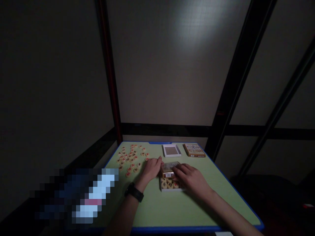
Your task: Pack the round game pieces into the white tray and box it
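Note:
A printed box lid is tilted over a white box tray in the middle of the table. Round Chinese chess pieces with red and black characters show in the tray's near part; the lid and my right hand cover the rest. My left hand, a black watch on its wrist, has its fingers closed at the lid's left edge. From the right, my right hand grips the lid, fingers on top and thumb out of sight.
Many loose chess pieces are spread over the left of the green, blue-edged table. Behind the lid lies an open white box part. A printed box sits at the back right. Walls stand close behind.

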Motion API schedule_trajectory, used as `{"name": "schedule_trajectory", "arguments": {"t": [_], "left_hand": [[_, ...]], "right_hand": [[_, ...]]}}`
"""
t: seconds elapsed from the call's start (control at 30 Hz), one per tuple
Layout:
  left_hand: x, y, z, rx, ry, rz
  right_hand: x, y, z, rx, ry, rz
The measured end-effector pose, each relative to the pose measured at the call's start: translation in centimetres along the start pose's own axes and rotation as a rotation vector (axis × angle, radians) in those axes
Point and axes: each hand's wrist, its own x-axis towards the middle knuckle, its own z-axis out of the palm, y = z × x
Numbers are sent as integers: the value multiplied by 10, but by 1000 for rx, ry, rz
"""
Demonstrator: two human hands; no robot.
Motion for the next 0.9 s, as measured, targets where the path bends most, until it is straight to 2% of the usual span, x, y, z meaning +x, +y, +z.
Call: {"name": "schedule_trajectory", "arguments": {"t": [0.2, 0.37, 0.47, 0.63, 0.73, 0.9], "left_hand": [[-1, -1, 5, -2, 10, 82], [-1, -4, 8, 26, 16, 103], [-4, -1, 10, 136, 46, 164], [-18, 9, 18, 284, 92, 340], [-26, 14, 26, 283, 58, 410], [-33, 13, 37, 340, -77, 417]], "right_hand": [[-18, -16, 6, 26, 46, -36], [-25, -22, 5, 209, 81, -19], [-23, -19, 4, 342, 92, 109], [-20, -8, 12, 417, 101, 433], [-21, -2, 14, 475, 53, 547], [-24, 2, 12, 527, -43, 608]]}}
